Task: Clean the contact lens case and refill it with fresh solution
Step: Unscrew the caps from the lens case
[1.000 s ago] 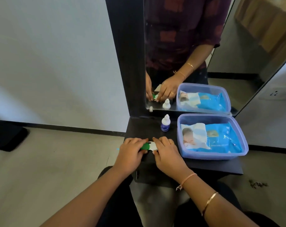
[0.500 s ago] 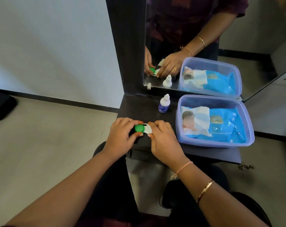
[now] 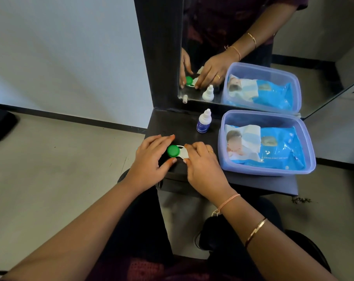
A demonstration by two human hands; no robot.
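My contact lens case (image 3: 182, 153) lies flat on the dark, matte counter (image 3: 184, 126), close to its near edge and between my two hands. It is a small white plastic piece, smooth, with a rounded waist. Its left well is closed by a round green cap (image 3: 173, 151); the right well is hidden under my fingers.

My left hand (image 3: 149, 159) is curled round the green cap, forefinger arched above it and thumb tucked below. My right hand (image 3: 204, 167) pinches the white end of the case between bent fingers and thumb. It wears a thin ring; a pale thread band and a narrow metal bangle sit on that wrist.

Behind the case, well apart from it, a small solution bottle (image 3: 203, 121) stands upright — white, cone-tipped, with a dark blue label. Just beside the bottle, on the right, a translucent lilac plastic tub (image 3: 306, 138) with rounded corners takes up most of the counter. In it lies a glossy, crinkled blue pack of wet wipes (image 3: 277, 148), its white flap peeled back.

A dark-framed mirror (image 3: 222, 27) rises straight from the counter's back edge — it repeats the hands, bottle and tub. Pale floor lies to the left, and my dark-clad knees press in under the counter.
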